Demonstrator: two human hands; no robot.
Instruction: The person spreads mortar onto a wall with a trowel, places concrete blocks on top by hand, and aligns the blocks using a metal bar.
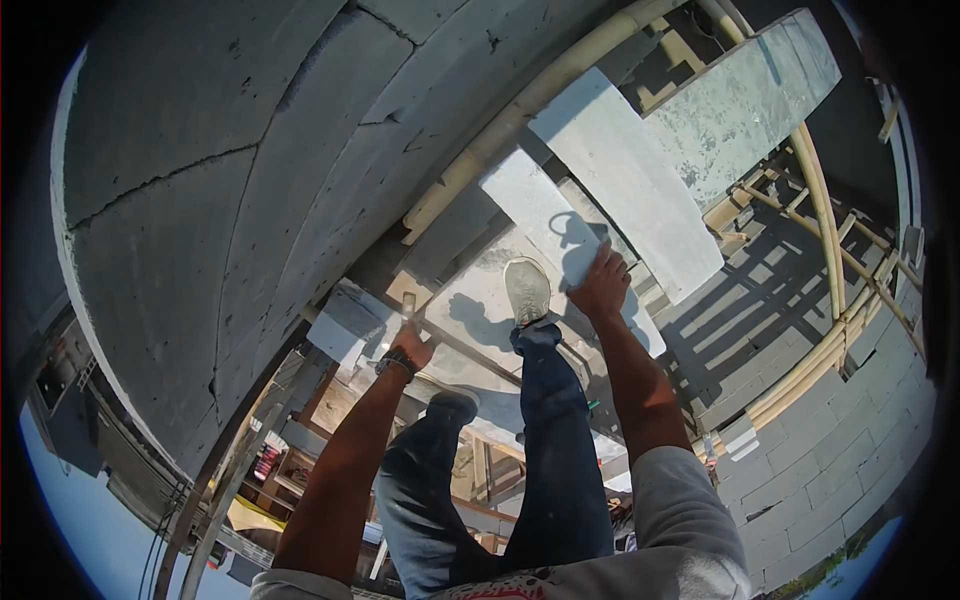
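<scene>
My right hand (600, 284) is closed across a long pale lightweight concrete block (535, 205), thumb toward one long edge and fingers toward the other. Beside it lies a wider pale block (630, 185). My left hand (412, 346), with a dark band at the wrist, is closed around a tool whose pale end (408, 304) sticks up past the fingers; the rest of it is hidden, so its kind is unclear. Left of that hand sits a grey block piece (340, 335). One shoe (527, 290) stands on the platform between my hands.
A tall grey block wall (270, 170) rises along the left. Bamboo poles (815, 215) frame the scaffold, and a greenish board (750, 110) lies at the upper right. Lower down at right is another block wall (840, 450). Gaps beneath my legs show a lower level.
</scene>
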